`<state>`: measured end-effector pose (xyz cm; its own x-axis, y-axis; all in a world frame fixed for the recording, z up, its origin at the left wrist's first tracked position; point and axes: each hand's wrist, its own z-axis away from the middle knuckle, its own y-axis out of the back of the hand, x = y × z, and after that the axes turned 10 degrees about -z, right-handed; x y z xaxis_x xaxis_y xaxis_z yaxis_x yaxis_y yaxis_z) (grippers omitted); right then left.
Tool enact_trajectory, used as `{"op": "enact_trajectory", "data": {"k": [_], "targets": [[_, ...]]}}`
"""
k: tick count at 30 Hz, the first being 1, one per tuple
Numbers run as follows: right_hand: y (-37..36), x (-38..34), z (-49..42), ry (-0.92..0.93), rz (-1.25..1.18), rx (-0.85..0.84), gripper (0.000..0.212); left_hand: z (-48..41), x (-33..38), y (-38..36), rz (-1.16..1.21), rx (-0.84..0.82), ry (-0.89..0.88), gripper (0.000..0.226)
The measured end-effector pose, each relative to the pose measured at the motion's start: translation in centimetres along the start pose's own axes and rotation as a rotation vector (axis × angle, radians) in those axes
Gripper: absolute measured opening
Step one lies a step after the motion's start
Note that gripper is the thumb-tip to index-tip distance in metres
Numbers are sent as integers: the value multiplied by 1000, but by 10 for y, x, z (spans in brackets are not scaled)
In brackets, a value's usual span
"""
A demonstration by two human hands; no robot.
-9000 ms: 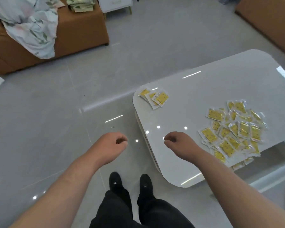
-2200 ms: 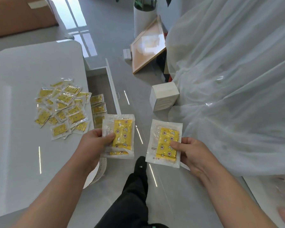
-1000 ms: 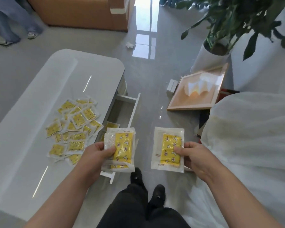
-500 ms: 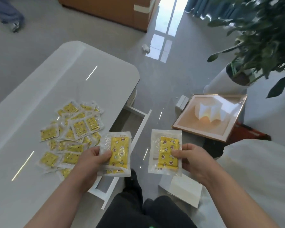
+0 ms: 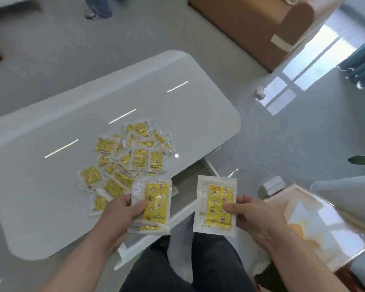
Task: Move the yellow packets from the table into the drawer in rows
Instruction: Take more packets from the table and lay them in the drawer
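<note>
Two hands raised: left hand (image 5: 122, 209) grips stacked packets (image 5: 154, 207), right hand (image 5: 251, 213) pinches one packet (image 5: 216, 205)

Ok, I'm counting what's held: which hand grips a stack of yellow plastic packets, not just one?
The left hand: further packet edges show beneath its top yellow plastic packet. The right hand pinches a single packet.

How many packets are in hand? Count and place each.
3 visible: one packet in the right hand, a stack of at least two in the left hand; it may hide more.

Bare forearms (image 5: 86, 258), dark grey trousers (image 5: 215, 260)
</note>
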<state>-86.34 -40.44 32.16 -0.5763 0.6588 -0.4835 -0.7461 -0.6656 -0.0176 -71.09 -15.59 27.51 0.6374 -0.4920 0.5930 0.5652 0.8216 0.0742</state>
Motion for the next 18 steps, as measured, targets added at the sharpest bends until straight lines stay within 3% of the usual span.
{"op": "enact_trajectory", "data": {"k": [9, 18], "targets": [[-6, -37, -131, -64, 322, -217, 25, -59, -40, -54, 261, 231, 96, 13], [26, 22, -244, -156, 429, -170, 20, -129, -122, -140, 347, 237, 299, 11]]}}
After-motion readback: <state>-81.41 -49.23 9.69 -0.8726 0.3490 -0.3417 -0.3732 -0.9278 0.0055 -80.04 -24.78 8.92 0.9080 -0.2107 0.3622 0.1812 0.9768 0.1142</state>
